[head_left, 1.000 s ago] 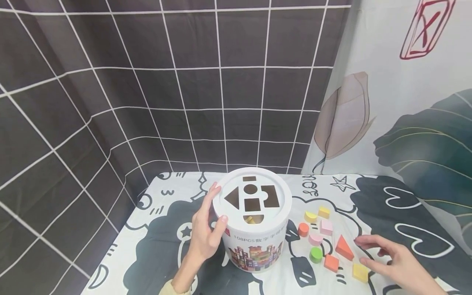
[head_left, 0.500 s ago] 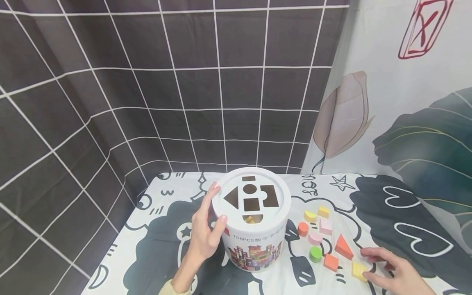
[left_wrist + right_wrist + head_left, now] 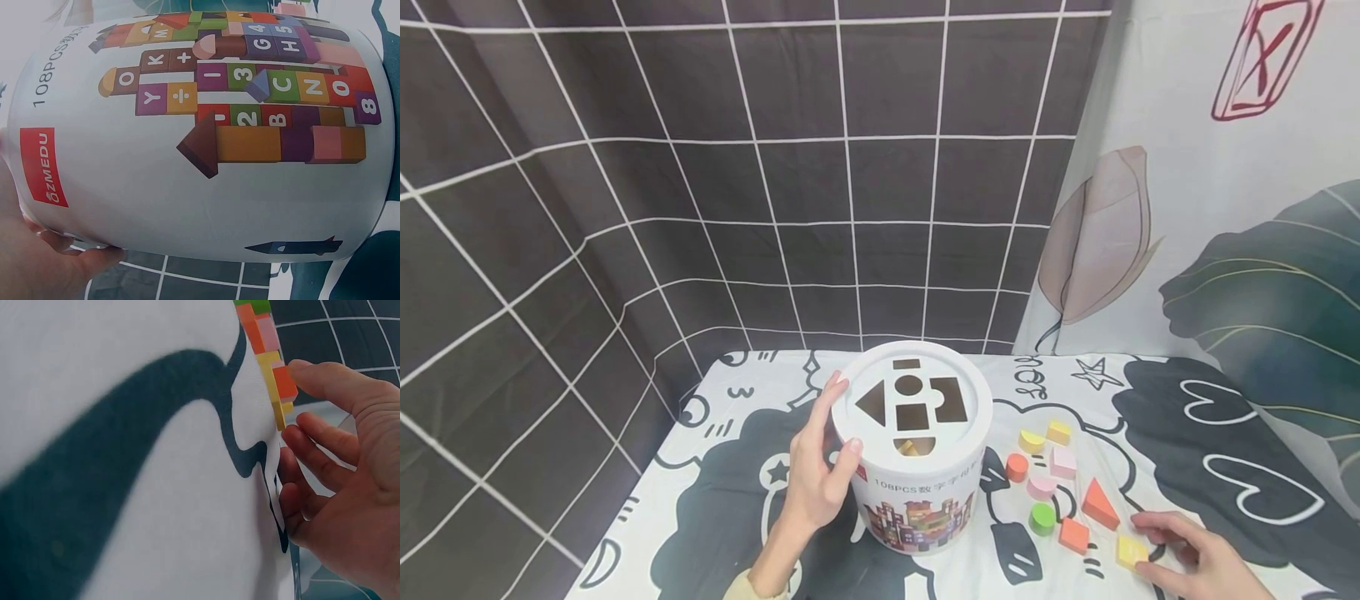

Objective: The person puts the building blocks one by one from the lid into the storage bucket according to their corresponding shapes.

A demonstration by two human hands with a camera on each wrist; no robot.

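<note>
My left hand (image 3: 822, 471) holds the left side of a white bucket (image 3: 917, 500), thumb and fingertips at its lid rim. In the left wrist view the bucket's printed wall (image 3: 156, 206) fills the picture. The lid (image 3: 951, 367) has several cut-out shapes, and something yellow shows through the front hole. My right hand (image 3: 1197, 554) is low at the yellow block (image 3: 1131, 551), its thumb tip right at the block's edge and its fingers loosely bent. In the right wrist view a gap stands between thumb and fingers, with the yellow block (image 3: 273, 381) and an orange block (image 3: 285, 384) beside the fingertips.
Left of the right hand lie an orange triangular block (image 3: 1101, 505), an orange block (image 3: 1074, 535), a green cylinder (image 3: 1042, 518) and several pink, yellow and orange blocks. Beneath is a black-and-white patterned cloth (image 3: 715, 492). A dark gridded curtain (image 3: 887, 179) hangs behind.
My right hand has come down and closer to the yellow block, thumb and fingers drawing nearer each other. The left hand and bucket have stayed put.
</note>
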